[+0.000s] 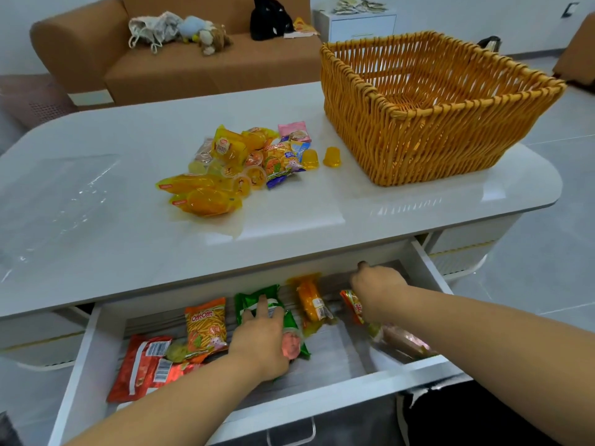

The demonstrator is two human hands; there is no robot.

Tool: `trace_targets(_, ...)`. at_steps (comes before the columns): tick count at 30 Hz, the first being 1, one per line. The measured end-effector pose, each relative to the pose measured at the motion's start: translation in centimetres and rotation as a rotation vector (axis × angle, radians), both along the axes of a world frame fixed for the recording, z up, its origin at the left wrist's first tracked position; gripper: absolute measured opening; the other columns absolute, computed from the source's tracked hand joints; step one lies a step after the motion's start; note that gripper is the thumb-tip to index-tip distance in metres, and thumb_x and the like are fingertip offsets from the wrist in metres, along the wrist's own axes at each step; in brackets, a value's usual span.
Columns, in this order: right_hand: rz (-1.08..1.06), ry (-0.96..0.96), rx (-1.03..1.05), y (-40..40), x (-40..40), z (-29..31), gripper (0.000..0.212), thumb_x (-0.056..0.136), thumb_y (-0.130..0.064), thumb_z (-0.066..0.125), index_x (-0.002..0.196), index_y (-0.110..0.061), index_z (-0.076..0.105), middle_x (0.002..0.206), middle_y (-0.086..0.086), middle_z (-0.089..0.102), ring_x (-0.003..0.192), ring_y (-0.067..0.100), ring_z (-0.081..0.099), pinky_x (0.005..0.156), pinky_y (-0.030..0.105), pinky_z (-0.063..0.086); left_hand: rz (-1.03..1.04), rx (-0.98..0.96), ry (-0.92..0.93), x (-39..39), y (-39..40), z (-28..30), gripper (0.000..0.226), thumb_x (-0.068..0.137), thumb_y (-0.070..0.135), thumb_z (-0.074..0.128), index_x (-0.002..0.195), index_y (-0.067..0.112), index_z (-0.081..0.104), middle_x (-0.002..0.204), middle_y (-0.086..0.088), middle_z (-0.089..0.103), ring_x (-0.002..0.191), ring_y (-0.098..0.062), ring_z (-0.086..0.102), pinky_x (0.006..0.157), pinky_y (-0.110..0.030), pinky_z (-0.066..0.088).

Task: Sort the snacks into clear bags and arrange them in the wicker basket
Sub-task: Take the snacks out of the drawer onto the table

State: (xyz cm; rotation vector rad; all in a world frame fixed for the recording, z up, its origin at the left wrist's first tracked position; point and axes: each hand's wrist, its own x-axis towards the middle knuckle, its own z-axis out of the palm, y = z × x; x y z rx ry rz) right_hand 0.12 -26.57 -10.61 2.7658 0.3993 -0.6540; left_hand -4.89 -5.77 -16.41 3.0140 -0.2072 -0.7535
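Reaching into the open drawer point(428, 262) under the table point(128, 220), both hands work among loose snacks. The left hand point(264, 339) lies palm down on a green packet point(254, 300), fingers spread across it and not curled shut, with a pink snack point(291, 346) just under its thumb side; whether it actually grips either one I cannot tell. The right hand point(376, 284) is at the back of the drawer, fingers bent downward, its fingertips hidden, so what it holds, if anything, cannot be told; a red-and-orange packet point(352, 304) sits right against its wrist. Between the hands lies an orange packet point(310, 300). Left of the green one are a striped orange packet point(206, 329) and a red packet point(145, 365); a clear-wrapped brownish snack point(402, 344) lies by the right forearm.

On the tabletop a heap of snacks point(238, 169) sits in the middle, with two yellow jelly cups point(331, 156) just beside it. The basket point(418, 146) stands at the far right, apart from the heap. Clear bags point(54, 204) lie flat at the left
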Motion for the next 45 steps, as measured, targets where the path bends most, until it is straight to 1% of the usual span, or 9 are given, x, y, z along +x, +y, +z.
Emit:
trace_targets(9,0.15,-0.029,0.24,1.6,0.9,7.2,0.034,0.07,-0.031,0.073,0.089,-0.022,0.047,0.078,-0.005,0.048,0.069,0.013,0.049,0.057,0.029,0.043,-0.152,0.177,0.057,-0.2,-0.6,1.7,0.079,0.091,0.026,0.057,0.154,0.02,0.011,0.161,-0.019,-0.003,0.141,-0.047,0.023,0.107,-0.046,0.04)
trace_targets(15,-0.043,0.091,0.739,1.6,3.3,13.7,0.04,0.065,-0.033,0.084,0.089,-0.024,0.055,0.092,0.001,0.064,0.081,0.016,0.063,0.064,0.033,0.056,-0.195,0.233,0.034,-1.0,-0.1,2.0,0.071,0.089,0.019,0.057,0.15,0.008,0.024,0.158,-0.017,0.012,0.138,-0.041,0.028,0.106,-0.045,0.041)
trace_targets(20,-0.443,0.058,1.184,2.1,6.0,14.1,0.05,0.075,-0.033,0.08,0.111,-0.022,0.047,0.093,-0.002,0.059,0.081,0.014,0.061,0.062,0.025,0.052,-0.064,0.088,0.013,-1.2,0.5,3.4,0.065,0.09,0.024,0.054,0.146,0.015,0.022,0.144,-0.014,0.036,0.133,-0.035,0.032,0.107,-0.043,0.038)
trace_targets(25,-0.98,0.125,1.421,3.0,8.9,12.2,0.037,0.083,-0.032,0.073,0.099,-0.015,0.044,0.083,0.004,0.057,0.069,0.017,0.059,0.055,0.029,0.05,0.061,-0.205,-0.021,-0.1,0.4,8.4,0.042,0.086,0.032,0.059,0.121,0.017,0.04,0.124,-0.01,0.054,0.117,-0.029,0.051,0.093,-0.036,0.045)
trace_targets(29,-1.067,0.254,1.629,4.7,11.6,10.5,0.043,0.087,-0.005,0.066,0.125,-0.01,0.048,0.098,0.013,0.065,0.067,0.023,0.069,0.054,0.039,0.056,0.202,-0.528,-0.04,1.8,0.5,13.9,0.031,0.081,0.033,0.068,0.1,0.023,0.046,0.091,0.0,0.06,0.077,-0.013,0.058,0.061,-0.029,0.045)
trace_targets(31,-1.063,0.186,1.742,5.6,13.1,9.2,0.057,0.081,0.009,0.061,0.133,-0.009,0.042,0.116,0.016,0.061,0.073,0.025,0.069,0.048,0.036,0.056,0.272,-0.677,-0.081,3.0,0.9,15.7,0.033,0.08,0.033,0.072,0.1,0.024,0.049,0.09,0.0,0.063,0.075,-0.014,0.061,0.062,-0.033,0.05)
trace_targets(36,-0.923,-0.302,1.309,5.5,14.4,5.8,0.03,0.077,-0.019,0.068,0.105,-0.01,0.067,0.102,0.015,0.069,0.092,0.033,0.066,0.083,0.044,0.057,0.348,-0.865,-0.314,6.4,2.0,17.2,0.033,0.079,0.031,0.077,0.099,0.029,0.052,0.103,0.005,0.066,0.089,-0.013,0.066,0.075,-0.033,0.054)
trace_targets(40,-1.001,-0.221,1.365,3.3,13.4,5.9,0.02,0.086,-0.017,0.069,0.074,-0.004,0.059,0.069,0.018,0.068,0.067,0.033,0.07,0.07,0.046,0.06,0.358,-0.79,-0.575,11.0,2.2,19.0,0.034,0.079,0.032,0.076,0.103,0.024,0.054,0.098,0.01,0.064,0.088,-0.005,0.06,0.07,-0.016,0.044)
trace_targets(45,-0.847,-0.31,1.598,1.8,12.3,3.5,0.023,0.085,-0.013,0.071,0.104,-0.004,0.061,0.072,0.011,0.069,0.053,0.015,0.067,0.06,0.034,0.06,0.372,-0.555,-0.592,18.6,-0.8,21.4,0.036,0.074,0.046,0.073,0.076,0.019,0.049,0.076,0.002,0.052,0.069,-0.013,0.051,0.053,-0.027,0.034)
